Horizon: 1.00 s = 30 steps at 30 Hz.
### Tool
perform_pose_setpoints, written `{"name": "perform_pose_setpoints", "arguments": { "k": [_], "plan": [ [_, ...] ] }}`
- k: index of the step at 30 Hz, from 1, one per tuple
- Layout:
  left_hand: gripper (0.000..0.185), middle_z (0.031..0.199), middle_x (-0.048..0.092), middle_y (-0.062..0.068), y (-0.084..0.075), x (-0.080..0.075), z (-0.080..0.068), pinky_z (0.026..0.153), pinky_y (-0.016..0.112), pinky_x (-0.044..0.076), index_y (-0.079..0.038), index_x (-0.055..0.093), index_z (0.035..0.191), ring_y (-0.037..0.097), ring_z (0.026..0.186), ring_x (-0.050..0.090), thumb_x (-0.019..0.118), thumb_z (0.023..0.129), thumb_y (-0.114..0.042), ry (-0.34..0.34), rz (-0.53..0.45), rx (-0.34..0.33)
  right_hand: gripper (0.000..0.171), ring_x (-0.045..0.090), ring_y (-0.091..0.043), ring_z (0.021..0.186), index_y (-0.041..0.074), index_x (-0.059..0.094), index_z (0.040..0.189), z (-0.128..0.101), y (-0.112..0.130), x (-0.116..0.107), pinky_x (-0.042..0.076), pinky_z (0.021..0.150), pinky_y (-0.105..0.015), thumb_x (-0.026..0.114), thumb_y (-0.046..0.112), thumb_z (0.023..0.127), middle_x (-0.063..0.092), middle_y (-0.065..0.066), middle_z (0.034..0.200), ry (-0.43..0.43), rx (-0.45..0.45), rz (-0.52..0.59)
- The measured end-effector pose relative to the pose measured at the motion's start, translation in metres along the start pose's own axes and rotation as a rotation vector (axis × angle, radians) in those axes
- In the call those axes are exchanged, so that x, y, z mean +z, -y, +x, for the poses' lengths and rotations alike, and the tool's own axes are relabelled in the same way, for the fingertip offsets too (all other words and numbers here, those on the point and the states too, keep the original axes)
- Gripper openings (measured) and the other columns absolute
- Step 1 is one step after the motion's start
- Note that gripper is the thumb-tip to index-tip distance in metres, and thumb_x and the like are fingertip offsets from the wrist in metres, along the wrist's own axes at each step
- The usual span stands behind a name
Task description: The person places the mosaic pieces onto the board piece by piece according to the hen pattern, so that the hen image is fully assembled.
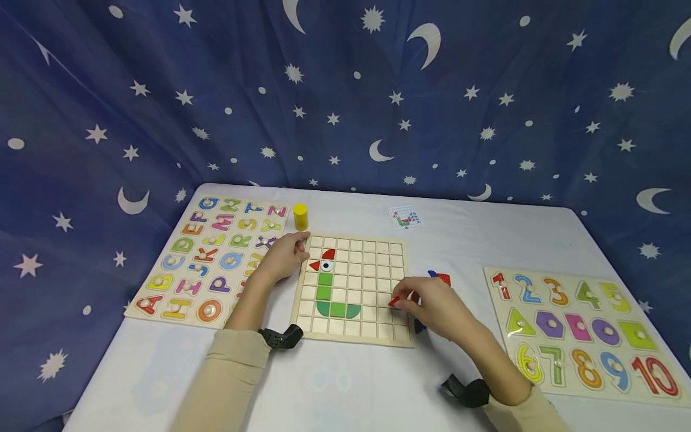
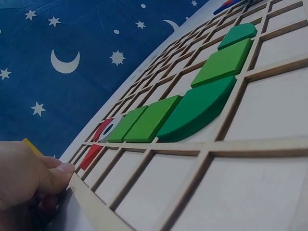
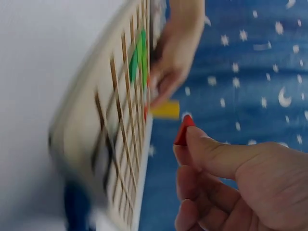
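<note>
A person's right hand (image 1: pixel 434 306) pinches a small red wooden tile (image 1: pixel 394 301) between thumb and fingertips, just above the right edge of a pale wooden grid board (image 1: pixel 351 330) on the white table (image 1: pixel 335 390). The left hand (image 1: pixel 281 257), fingers curled, grips the board's far left corner. Green tiles (image 1: pixel 332 300) fill its cells; beyond stands a yellow cylinder (image 1: pixel 300 216).
</note>
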<state>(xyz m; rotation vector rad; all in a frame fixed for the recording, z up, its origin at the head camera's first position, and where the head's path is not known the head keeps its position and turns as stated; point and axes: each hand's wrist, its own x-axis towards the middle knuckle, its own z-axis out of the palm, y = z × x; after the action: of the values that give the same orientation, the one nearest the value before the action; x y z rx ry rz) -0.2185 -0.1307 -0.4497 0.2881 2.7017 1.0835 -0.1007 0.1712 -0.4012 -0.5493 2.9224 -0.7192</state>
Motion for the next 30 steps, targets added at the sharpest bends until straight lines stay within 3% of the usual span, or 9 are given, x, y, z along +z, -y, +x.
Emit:
{"name": "perform_pose_setpoints", "arguments": {
  "k": [6, 12, 30],
  "plan": [
    [0.052, 0.090, 0.052, 0.006, 0.002, 0.002, -0.002, 0.078, 0.032, 0.038, -0.007, 0.045, 0.141, 0.019, 0.083, 0.048, 0.060, 0.091, -0.010, -0.018, -0.004, -0.017, 0.009, 0.049, -0.001, 0.064, 0.024, 0.068, 0.093, 0.012, 0.030, 0.032, 0.042, 0.058, -0.019, 0.071, 0.025, 0.085, 0.057, 0.019, 0.074, 0.066, -0.091, 0.037],
    [0.051, 0.091, 0.052, 0.005, 0.000, 0.000, -0.001, 0.076, 0.031, 0.038, -0.008, 0.046, 0.140, 0.018, 0.083, 0.048, 0.060, 0.091, -0.010, -0.013, -0.004, -0.009, 0.010, 0.047, 0.001, 0.060, 0.025, 0.063, 0.089, 0.019, 0.044, 0.054, 0.040, 0.057, -0.017, 0.072, 0.027, 0.084, 0.054, 0.019, 0.069, 0.043, -0.130, 0.050],
    [0.051, 0.091, 0.051, 0.005, -0.001, 0.003, 0.003, 0.076, 0.032, 0.038, -0.009, 0.046, 0.140, 0.018, 0.083, 0.048, 0.059, 0.091, -0.011, -0.006, 0.002, -0.023, 0.008, 0.047, 0.006, 0.057, 0.026, 0.066, 0.083, 0.025, 0.050, 0.081, 0.036, 0.053, -0.015, 0.072, 0.032, 0.083, 0.060, 0.020, 0.069, -0.016, -0.163, 0.055]
  ]
}}
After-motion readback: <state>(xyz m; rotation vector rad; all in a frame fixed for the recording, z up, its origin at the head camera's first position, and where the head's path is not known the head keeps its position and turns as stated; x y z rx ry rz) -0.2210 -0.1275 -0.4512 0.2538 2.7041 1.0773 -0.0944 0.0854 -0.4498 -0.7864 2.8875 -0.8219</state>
